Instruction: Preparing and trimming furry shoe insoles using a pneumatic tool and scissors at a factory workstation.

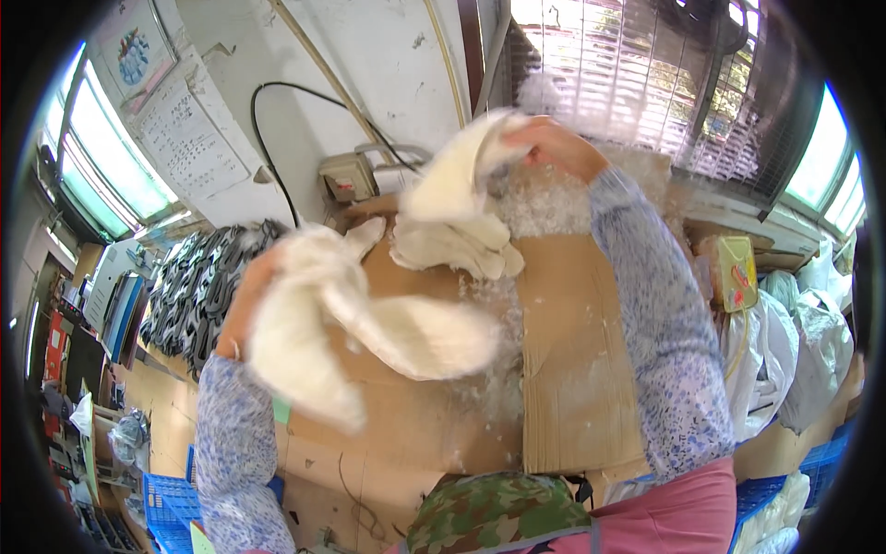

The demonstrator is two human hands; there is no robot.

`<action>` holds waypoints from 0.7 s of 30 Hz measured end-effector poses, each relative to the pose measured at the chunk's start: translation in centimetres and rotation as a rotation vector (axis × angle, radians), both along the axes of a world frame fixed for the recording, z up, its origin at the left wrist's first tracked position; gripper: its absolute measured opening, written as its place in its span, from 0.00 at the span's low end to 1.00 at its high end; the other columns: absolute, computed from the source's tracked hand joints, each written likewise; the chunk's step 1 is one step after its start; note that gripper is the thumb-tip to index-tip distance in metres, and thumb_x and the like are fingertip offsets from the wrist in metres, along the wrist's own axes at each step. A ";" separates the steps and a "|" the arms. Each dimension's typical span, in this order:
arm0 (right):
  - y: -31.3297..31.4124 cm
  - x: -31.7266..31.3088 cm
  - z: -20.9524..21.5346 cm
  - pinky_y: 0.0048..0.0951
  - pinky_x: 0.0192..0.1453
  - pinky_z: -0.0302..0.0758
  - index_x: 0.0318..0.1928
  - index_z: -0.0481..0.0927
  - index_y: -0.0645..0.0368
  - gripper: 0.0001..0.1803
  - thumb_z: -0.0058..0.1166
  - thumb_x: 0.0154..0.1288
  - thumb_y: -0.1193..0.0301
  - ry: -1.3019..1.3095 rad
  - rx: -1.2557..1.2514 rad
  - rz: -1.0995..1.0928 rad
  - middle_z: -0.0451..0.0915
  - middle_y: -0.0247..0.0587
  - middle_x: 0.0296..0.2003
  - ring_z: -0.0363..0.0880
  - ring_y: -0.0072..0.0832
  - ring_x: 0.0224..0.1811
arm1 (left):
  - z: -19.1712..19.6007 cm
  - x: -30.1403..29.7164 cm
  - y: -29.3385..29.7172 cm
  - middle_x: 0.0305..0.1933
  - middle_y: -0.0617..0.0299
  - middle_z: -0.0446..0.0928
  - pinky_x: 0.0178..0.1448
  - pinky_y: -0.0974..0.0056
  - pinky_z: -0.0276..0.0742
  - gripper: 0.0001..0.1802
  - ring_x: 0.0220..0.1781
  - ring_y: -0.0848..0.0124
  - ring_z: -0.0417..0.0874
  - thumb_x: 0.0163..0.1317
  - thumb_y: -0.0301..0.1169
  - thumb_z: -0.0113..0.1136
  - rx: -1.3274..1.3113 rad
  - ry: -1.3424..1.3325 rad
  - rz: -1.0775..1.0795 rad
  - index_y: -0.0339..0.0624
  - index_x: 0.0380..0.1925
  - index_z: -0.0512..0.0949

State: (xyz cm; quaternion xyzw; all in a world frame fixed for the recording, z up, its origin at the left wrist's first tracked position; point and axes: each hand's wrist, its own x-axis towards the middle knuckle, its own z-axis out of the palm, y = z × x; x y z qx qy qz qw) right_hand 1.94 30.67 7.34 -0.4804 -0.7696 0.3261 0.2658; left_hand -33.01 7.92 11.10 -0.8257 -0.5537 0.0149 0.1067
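While the left hand (247,305) clutches one blurred cream plush piece (369,332) above the cardboard sheet (572,369), the right hand (554,146) pinches another plush piece (452,175) higher up — loose stuffing (535,208) could scatter off the cardboard.

Bright daylight from windows (646,83) (blown out), motion blur on white fabric (369,323), fisheye rim dark.

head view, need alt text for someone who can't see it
Seen from above, a person's left hand grips a blurred piece of white fluffy fabric, while the right hand lifts another white piece over a cardboard-covered table. Loose white stuffing lies on the cardboard.
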 end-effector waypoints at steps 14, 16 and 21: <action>-10.0 -17.9 0.4 0.41 0.38 0.74 0.32 0.79 0.63 0.10 0.58 0.51 0.70 0.050 0.558 0.482 0.80 0.52 0.28 0.80 0.48 0.33 | -4.5 -3.3 3.3 0.67 0.55 0.64 0.64 0.64 0.66 0.16 0.67 0.66 0.66 0.59 0.17 0.50 -0.227 -1.172 -0.297 0.37 0.47 0.77; -10.3 -18.6 0.0 0.41 0.40 0.76 0.34 0.81 0.63 0.10 0.58 0.53 0.71 0.208 0.571 0.529 0.81 0.54 0.28 0.80 0.50 0.35 | -5.3 -3.5 4.0 0.60 0.57 0.71 0.61 0.68 0.69 0.16 0.61 0.69 0.71 0.58 0.15 0.49 -0.258 -1.249 -0.303 0.37 0.45 0.77; -8.0 -17.5 -1.5 0.25 0.38 0.74 0.43 0.80 0.63 0.13 0.61 0.59 0.70 0.407 0.048 0.585 0.83 0.38 0.30 0.79 0.24 0.30 | -3.9 -3.5 3.8 0.48 0.61 0.78 0.51 0.69 0.74 0.13 0.46 0.72 0.79 0.60 0.25 0.55 -0.303 -1.336 -0.105 0.38 0.45 0.78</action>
